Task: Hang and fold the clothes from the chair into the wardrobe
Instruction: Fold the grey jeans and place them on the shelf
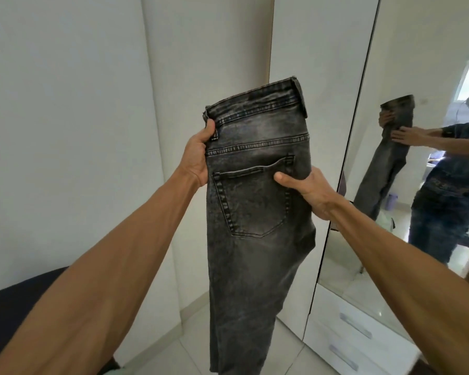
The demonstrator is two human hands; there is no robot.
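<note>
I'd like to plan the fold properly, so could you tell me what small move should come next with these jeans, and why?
Probably raise the jeans a little and straighten them. They already look folded lengthwise, back pocket facing out, with the left hand gripping the waistband edge and the right hand pinching beside the pocket. The legs hang loose toward the floor, so they need lifting before folding crosswise.
</note>
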